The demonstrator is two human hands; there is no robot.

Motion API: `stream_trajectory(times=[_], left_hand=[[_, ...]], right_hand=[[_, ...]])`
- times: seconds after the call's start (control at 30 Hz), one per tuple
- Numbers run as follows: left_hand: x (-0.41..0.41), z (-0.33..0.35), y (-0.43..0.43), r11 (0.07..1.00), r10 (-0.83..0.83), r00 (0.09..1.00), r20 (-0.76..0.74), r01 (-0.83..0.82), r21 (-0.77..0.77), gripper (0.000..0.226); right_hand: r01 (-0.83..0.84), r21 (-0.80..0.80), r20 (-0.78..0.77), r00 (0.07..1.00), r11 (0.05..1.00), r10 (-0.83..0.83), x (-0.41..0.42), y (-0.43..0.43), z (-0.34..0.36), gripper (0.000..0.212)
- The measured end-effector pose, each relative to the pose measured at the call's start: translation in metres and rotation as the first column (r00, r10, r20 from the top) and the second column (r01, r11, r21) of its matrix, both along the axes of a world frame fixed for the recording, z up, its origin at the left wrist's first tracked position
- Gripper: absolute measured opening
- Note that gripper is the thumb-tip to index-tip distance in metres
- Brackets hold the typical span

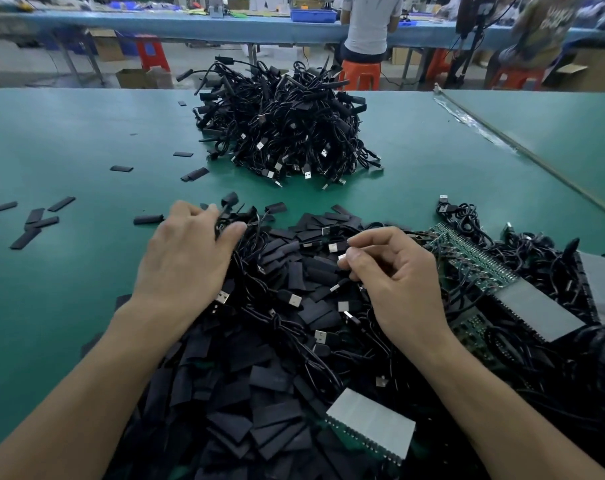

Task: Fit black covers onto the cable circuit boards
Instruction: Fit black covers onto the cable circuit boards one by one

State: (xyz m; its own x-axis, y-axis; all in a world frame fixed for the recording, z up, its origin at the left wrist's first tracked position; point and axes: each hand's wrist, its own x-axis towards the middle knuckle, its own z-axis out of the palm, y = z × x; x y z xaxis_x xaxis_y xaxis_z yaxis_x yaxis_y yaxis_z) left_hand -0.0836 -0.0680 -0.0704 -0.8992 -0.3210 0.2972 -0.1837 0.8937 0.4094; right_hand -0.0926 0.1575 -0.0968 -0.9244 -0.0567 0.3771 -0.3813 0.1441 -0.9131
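A heap of flat black covers mixed with black USB cables lies on the green table in front of me. My left hand rests palm down on the heap's left side, and its fingers curl round a tangle of black cable. Over the heap's middle my right hand has its fingers loosely curled, and the thumb and forefinger pinch something small and pale; I cannot tell what. Green circuit boards joined to cables lie in a row at the right.
A tall pile of finished black cables stands at the table's middle far side. Loose black covers are scattered at the left. Grey panels lie among the cables near me. People sit on orange stools at a far bench.
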Motion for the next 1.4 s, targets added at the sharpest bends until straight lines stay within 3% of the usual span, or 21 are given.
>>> stream_trajectory(times=[0.07,0.17,0.23,0.3,0.37,0.43,0.53,0.63,0.8,0.87,0.97,1.1,1.2,1.27,1.4], left_hand=[[0.004,-0.001,0.007,0.998,-0.016,0.994,0.111,0.023,-0.064,0.068],[0.012,0.008,0.014,0.950,-0.188,0.982,0.019,0.186,-0.251,0.060],[0.017,0.020,0.019,0.874,-0.481,0.876,0.029,0.482,-0.058,0.035],[0.024,0.027,0.028,0.677,-0.731,0.672,0.120,0.691,0.252,0.034],[0.027,0.027,0.034,0.554,-0.833,0.488,0.261,0.728,0.404,0.039],[0.026,0.019,0.037,0.550,-0.830,0.414,0.373,0.716,0.429,0.038],[0.023,0.008,0.039,0.596,-0.797,0.495,0.345,0.737,0.319,0.021],[0.019,0.005,0.040,0.614,-0.789,0.561,0.249,0.709,0.346,0.012],[0.012,0.003,0.029,0.779,-0.608,0.792,0.059,0.580,0.237,0.012],[0.011,0.002,0.024,0.861,-0.481,0.877,-0.010,0.475,0.183,0.011],[0.011,0.005,0.020,0.919,-0.378,0.921,0.098,0.360,0.162,0.013],[0.015,0.010,0.025,0.961,-0.263,0.903,0.339,0.277,0.007,0.019],[0.018,0.014,0.028,0.963,-0.190,0.923,0.334,0.242,-0.121,0.020],[0.019,0.016,0.028,0.951,-0.197,0.927,0.319,0.260,-0.170,0.020],[0.023,0.020,0.026,0.896,-0.351,0.871,0.342,0.419,-0.149,0.031]], right_hand=[[-0.013,0.024,0.003,1.000,1.000,0.013,0.000,0.000,-0.001,0.019],[-0.017,0.036,-0.003,1.000,0.999,0.017,0.000,0.000,-0.001,0.019],[-0.016,0.031,-0.004,1.000,0.999,0.016,0.000,0.001,-0.001,0.018],[-0.012,0.041,-0.007,1.000,0.999,0.012,-0.001,0.001,-0.001,0.018],[-0.007,0.056,-0.008,1.000,0.998,0.008,-0.001,0.000,-0.002,0.018],[-0.006,0.055,-0.002,1.000,0.998,0.006,-0.001,0.001,-0.002,0.018],[-0.009,0.052,-0.001,1.000,0.999,0.009,-0.001,0.000,-0.003,0.016],[-0.008,0.013,0.007,1.000,1.000,0.008,-0.002,0.000,-0.001,0.011],[0.025,-0.349,0.127,0.992,0.937,0.021,-0.005,0.006,0.007,0.010],[0.013,-0.426,0.160,0.985,0.904,0.061,-0.006,0.009,0.009,0.021],[-0.047,-0.361,0.156,0.982,0.931,0.110,-0.005,0.007,0.009,0.035],[-0.113,-0.076,0.071,0.990,0.991,0.119,-0.001,0.002,0.006,0.025],[-0.170,0.061,0.057,0.984,0.984,0.167,0.002,0.002,0.001,0.027],[-0.144,0.175,0.019,0.990,0.974,0.143,0.002,0.002,-0.001,0.016],[-0.082,0.067,0.008,0.997,0.994,0.082,-0.002,0.004,-0.002,0.009]])
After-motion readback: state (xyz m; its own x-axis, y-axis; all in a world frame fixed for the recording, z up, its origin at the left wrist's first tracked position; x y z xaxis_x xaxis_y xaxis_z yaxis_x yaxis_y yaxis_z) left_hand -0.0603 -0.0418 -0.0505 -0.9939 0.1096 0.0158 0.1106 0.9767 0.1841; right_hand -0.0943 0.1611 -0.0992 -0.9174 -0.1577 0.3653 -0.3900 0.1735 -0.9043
